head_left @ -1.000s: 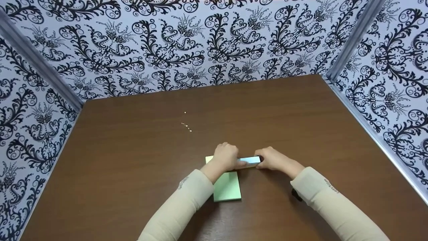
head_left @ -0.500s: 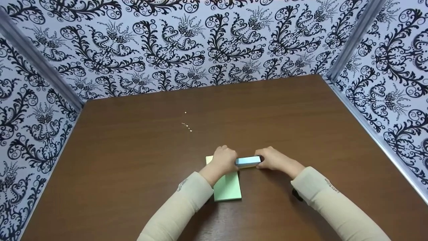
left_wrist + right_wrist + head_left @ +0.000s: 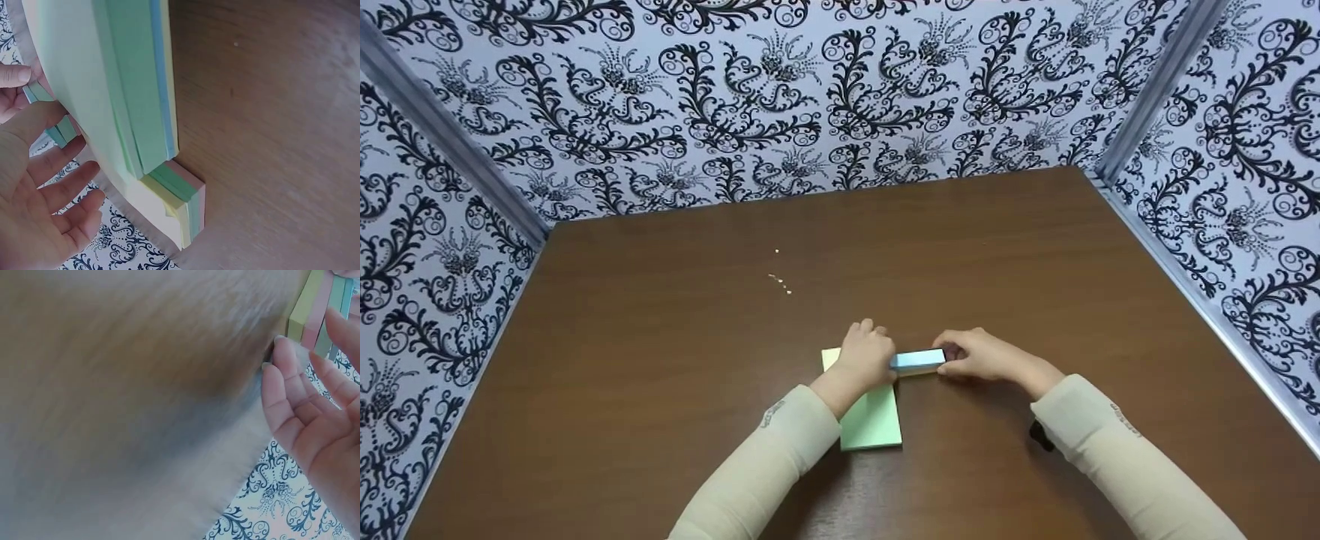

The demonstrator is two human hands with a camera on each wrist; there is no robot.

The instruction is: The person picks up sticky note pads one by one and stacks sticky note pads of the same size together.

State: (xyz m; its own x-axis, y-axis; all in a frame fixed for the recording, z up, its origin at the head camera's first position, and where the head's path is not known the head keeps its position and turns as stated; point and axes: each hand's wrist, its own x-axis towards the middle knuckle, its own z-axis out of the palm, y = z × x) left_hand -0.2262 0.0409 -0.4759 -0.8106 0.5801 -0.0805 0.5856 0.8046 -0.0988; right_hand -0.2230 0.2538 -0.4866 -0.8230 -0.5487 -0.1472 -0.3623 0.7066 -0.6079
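Between my hands is a small stack of sticky note pads (image 3: 917, 362), blue on top in the head view. The right wrist view shows yellow, pink and green layers in it. My left hand (image 3: 864, 356) grips its left end, with the thumb bent across it in the left wrist view. At the other end, the thumb and forefinger of my right hand (image 3: 986, 356) bracket the corners, its palm apart from the stack. Under and beside my left hand lie a green pad stack (image 3: 871, 424) and a yellow-topped one (image 3: 829, 357), both partly covered.
The brown wooden table (image 3: 660, 360) stretches out around the pads. Several tiny pale scraps (image 3: 782, 283) lie farther back on it. Patterned panels (image 3: 765, 97) with grey strips at the corners enclose the back and both sides.
My right hand has shifted slightly right, and its palm stands farther from the stack's end. My left thumb has drawn back from the stack's front face since a second ago; the pads stay nearly in place.
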